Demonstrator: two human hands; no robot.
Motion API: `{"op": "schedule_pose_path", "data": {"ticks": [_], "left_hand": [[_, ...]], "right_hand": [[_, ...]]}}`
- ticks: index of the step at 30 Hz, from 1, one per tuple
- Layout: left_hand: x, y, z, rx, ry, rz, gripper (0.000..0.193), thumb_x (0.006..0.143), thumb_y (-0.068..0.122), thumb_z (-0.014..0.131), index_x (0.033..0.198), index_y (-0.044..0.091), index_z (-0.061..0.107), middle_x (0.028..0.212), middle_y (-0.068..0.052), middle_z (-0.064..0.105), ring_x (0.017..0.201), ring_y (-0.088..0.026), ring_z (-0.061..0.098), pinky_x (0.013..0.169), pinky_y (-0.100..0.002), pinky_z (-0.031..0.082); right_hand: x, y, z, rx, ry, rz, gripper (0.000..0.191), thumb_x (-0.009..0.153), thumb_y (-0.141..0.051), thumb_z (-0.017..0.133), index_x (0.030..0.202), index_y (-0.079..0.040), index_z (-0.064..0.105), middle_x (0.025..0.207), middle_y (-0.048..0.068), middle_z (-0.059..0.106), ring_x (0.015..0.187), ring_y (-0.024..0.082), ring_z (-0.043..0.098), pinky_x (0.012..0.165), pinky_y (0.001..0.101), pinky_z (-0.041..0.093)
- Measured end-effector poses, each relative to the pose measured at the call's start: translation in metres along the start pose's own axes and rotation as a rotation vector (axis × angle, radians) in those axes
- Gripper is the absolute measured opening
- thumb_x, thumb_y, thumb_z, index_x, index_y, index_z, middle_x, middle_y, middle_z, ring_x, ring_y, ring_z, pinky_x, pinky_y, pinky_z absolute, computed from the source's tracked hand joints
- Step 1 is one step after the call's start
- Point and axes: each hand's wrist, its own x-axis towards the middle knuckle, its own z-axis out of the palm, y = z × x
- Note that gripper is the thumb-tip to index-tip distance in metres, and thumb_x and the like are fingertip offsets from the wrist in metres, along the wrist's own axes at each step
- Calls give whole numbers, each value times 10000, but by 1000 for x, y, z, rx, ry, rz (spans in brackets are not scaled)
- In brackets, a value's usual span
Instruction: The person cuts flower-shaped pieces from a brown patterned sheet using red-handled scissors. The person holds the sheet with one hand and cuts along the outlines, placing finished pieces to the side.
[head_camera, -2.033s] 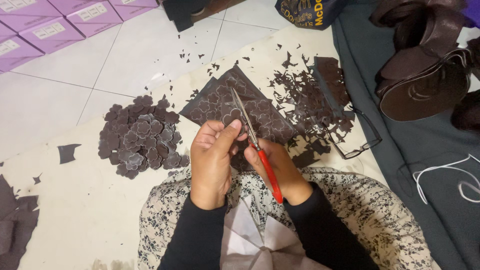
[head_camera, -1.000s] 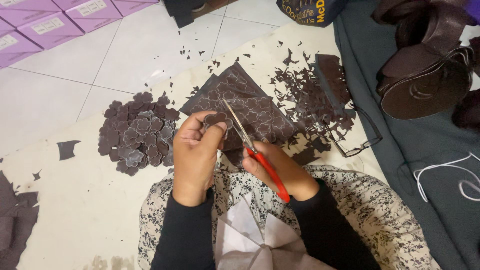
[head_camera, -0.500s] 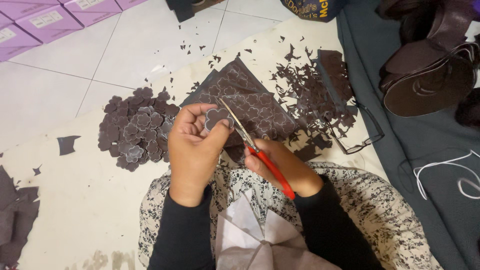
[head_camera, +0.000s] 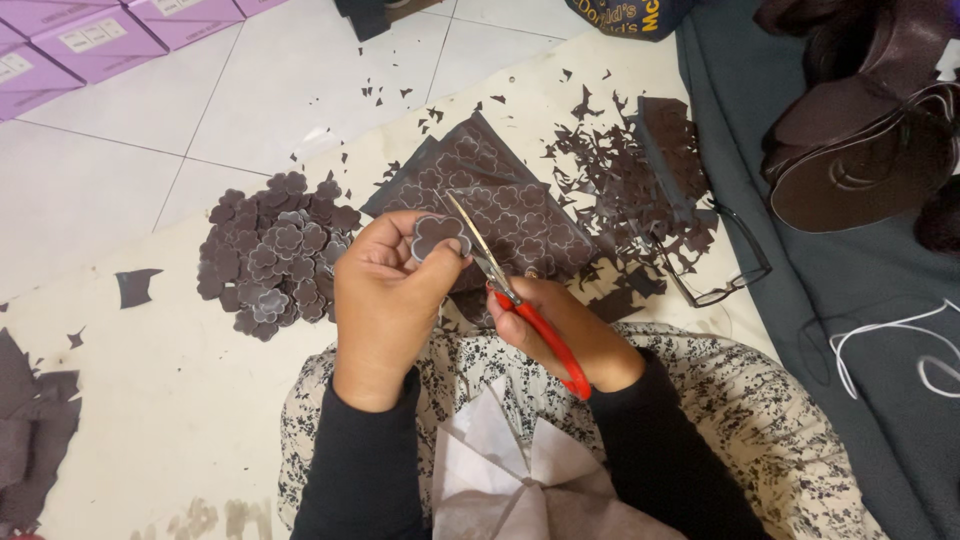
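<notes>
Above the lap: left hand (head_camera: 385, 305), fingers pinching a dark flower-shaped cutout (head_camera: 437, 236); right hand (head_camera: 570, 335), fingers closed through red-handled scissors (head_camera: 510, 295), blades touching the cutout. Beside: pile of cut flowers (head_camera: 275, 255).

- The flower cutout (head_camera: 440, 236) in the left hand (head_camera: 385, 305) looks like thin, matt brown felt or foam with a paler traced edge.
- The scissors (head_camera: 510, 295) in the right hand (head_camera: 570, 335) have bright, smooth metal blades and glossy red plastic handles.
- The pile of flowers (head_camera: 272, 255) is the same matt brown sheet stuff, soft-looking.
- The marked sheet (head_camera: 480, 200) is dull brown, flat and smooth.
- The scraps (head_camera: 620, 185) are matt brown offcuts with ragged edges.
- The floor (head_camera: 230, 110) is glossy pale tile.
- The mat (head_camera: 150, 400) looks like matt cream paper or board.
- The boxes (head_camera: 80, 45) are smooth lilac cardboard.
- The glasses (head_camera: 735, 270) have a thin dark frame.
- The grey cloth (head_camera: 860, 300) is matt woven fabric.
- The rolled strips (head_camera: 860, 140) have a slight leathery sheen.
</notes>
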Motion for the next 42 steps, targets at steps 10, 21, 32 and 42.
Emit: {"op": "schedule_pose_path", "data": {"ticks": [10,21,32,42], "left_hand": [[-1,0,-5,68,4,-5,154,911,-32,674,1060,-66,660,963,-71,747,759,-58,675,659,-193,548],[-4,-8,-4,-80,-41,61,144,961,-52,654,1100,-49,617,988,-69,719,839,-68,683,750,-205,563],[-5,-4,-8,-86,-9,40,276,926,-89,647,1160,-32,513,972,-113,722,817,-90,700,710,-204,564],[-7,3,-10,-20,-20,66,360,930,-86,662,1231,-25,473,963,-108,717,764,-74,670,661,-191,538]], "right_hand": [[-3,8,6,-12,86,38,553,964,-638,545,863,-94,532,714,-62,421,664,59,408,560,264,356],[-1,12,9,46,78,9,506,976,-586,581,910,-86,534,739,-52,452,674,65,421,577,262,385],[-3,19,11,29,71,31,591,940,-684,568,896,-95,548,737,-64,435,673,51,409,563,253,364],[-2,15,8,76,39,108,586,921,-688,582,858,-106,542,693,-79,436,629,49,399,533,255,351]]}}
